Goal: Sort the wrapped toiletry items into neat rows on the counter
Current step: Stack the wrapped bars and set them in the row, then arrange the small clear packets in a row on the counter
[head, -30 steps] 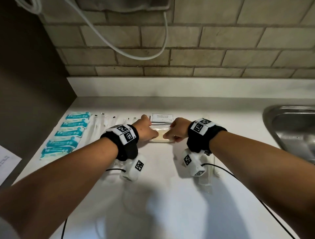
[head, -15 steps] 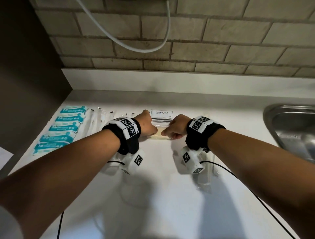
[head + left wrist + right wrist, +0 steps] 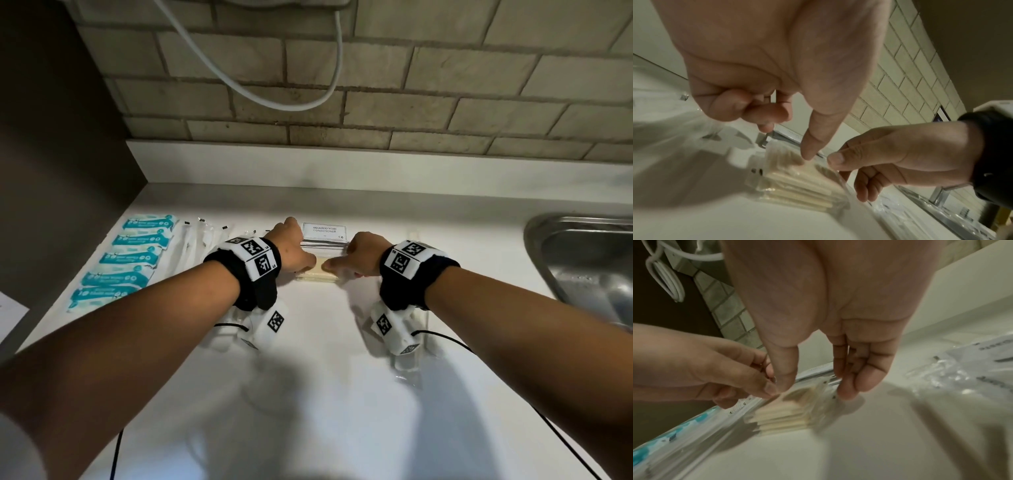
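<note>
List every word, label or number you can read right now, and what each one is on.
"SHAMPOO WITH CONDITIONER": on the white rectangular sachet lying beyond the stack of clear-wrapped cream packets.
Teal and white wrapped packets: printed text, too small to read.
Clear plastic sleeves right of the stack: dark print, blurred, unreadable.
Black and white square markers on the wristbands: coded patterns, with tiny unreadable digits.

A white worktop (image 3: pixel 325 394) runs back to a low white upstand (image 3: pixel 376 164), above which the wall is faced in grey-beige brick-pattern tiles (image 3: pixel 428 78). A white cable (image 3: pixel 274 99) loops down across the tiles. At the worktop's left edge stands a dark brown panel (image 3: pixel 58 154). A stainless steel sink (image 3: pixel 582 260) is set in at the right edge. Soft shadows fall across the near worktop.
</note>
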### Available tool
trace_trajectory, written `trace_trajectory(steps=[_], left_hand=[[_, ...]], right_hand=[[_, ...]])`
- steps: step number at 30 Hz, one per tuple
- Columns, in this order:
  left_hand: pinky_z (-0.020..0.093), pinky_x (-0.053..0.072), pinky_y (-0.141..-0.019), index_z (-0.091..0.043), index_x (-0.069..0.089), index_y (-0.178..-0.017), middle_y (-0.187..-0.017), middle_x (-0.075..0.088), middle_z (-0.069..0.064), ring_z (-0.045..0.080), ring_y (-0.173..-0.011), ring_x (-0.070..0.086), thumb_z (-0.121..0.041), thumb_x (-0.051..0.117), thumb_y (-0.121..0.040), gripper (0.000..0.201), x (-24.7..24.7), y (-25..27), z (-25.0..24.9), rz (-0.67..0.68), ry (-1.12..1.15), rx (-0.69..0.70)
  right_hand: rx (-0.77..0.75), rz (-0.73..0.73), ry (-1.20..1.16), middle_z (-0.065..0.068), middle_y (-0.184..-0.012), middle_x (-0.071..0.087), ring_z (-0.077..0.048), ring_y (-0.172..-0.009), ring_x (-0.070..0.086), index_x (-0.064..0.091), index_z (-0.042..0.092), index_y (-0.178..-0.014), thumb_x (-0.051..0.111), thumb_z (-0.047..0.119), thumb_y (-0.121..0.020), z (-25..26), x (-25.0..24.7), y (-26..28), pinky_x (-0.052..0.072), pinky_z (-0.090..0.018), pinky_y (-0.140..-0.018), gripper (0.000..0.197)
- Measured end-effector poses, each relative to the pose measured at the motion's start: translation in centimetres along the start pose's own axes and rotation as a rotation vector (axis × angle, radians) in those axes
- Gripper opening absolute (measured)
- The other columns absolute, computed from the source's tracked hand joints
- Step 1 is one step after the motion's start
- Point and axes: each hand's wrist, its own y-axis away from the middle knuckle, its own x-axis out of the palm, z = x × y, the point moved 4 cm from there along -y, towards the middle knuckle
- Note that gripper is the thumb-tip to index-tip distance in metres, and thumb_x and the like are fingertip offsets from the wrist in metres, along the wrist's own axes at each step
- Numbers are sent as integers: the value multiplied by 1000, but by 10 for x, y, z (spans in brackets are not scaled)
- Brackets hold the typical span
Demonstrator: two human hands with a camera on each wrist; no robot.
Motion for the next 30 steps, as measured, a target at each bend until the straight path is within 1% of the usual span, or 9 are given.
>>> trace_trajectory(steps=[4,6,9,12,15,18,22,25,30], left_hand=[[30,43,-74,-11,44,-113,-115,51,10,26,-99,55,-26,73,-76,49,-12,9,-3,-81,131,50],[32,47,-76,-14,48,-108,-110,57,7,25,-93,58,-27,71,-79,39,-16,18,-15,-91,192,132],[28,47,-68,-21,53,-99,-93,58,-3,18,-81,56,-37,71,-81,29,-6,37,-45,50,110,264],[32,49,-79,-14,62,-100,-92,63,-1,20,-87,60,-56,65,-81,47,30,55,-76,216,-102,333],[33,50,-73,-5,67,-102,-94,68,7,25,-87,65,-63,63,-79,63,67,64,-93,252,-222,317],[36,54,-79,-6,67,-101,-97,67,7,27,-91,66,-54,70,-78,54,82,63,-102,185,-188,294],[26,43,-56,-11,56,-64,-64,55,3,22,-64,56,-37,76,-78,36,84,62,-108,156,-123,261],[25,39,-56,-14,51,-58,-60,50,3,20,-58,49,-29,76,-79,36,81,61,-106,166,-68,233],[25,44,-66,-9,65,-84,-71,55,-2,14,-65,51,-25,75,-82,19,55,60,-105,83,99,263]], right_hand=[[-57,-12,-42,-4,-73,65,-20,-73,57,68,4,-95,67,52,-82,-17,-20,23,39,-27,-62,49],[-93,-14,7,2,-79,64,-19,-80,58,66,11,-96,68,48,-83,-32,-29,34,41,-27,-64,39],[-102,45,164,5,-102,63,-16,-97,58,64,24,-104,70,51,-79,-54,-32,51,46,-28,-81,38],[-72,61,254,7,-118,56,-17,-110,54,62,34,-119,76,55,-70,-77,-25,68,46,-34,-96,55],[-48,61,243,2,-131,56,-23,-120,55,58,38,-128,83,47,-64,-94,-17,78,47,-40,-101,69],[-59,54,209,0,-133,57,-21,-121,56,57,32,-133,84,32,-69,-102,-16,88,45,-34,-104,69],[-56,41,212,-3,-123,58,-22,-111,58,55,33,-133,82,23,-71,-109,-17,94,49,-35,-98,69],[-61,63,226,0,-124,59,-20,-111,59,55,30,-135,81,16,-72,-115,-20,98,50,-32,-97,69],[-100,184,288,7,-114,57,-17,-114,53,59,25,-127,81,17,-71,-117,-20,103,43,-27,-96,60]])
